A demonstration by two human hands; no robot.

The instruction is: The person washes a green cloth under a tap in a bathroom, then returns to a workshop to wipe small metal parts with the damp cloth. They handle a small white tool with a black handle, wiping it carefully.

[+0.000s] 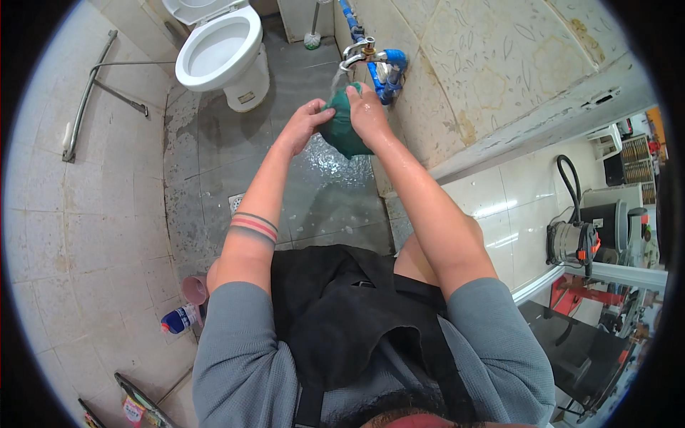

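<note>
A dark green wet cloth [341,133] hangs bunched between my two hands under a metal tap [354,53]. Water [337,78] runs from the spout onto it and splashes on the grey floor tiles below. My left hand [304,123] pinches the cloth's left edge between thumb and fingers. On the other side, my right hand [369,118] grips its upper right part, close beneath the tap; the right fingers are partly hidden behind the cloth.
Blue pipes [389,75] run along the right wall beside the tap. A white toilet [235,53] stands ahead on the left, with a toilet brush [312,39] beyond it. At lower left are a pink container [194,289] and a blue bottle [177,319]. A wet/dry vacuum [571,242] stands at right.
</note>
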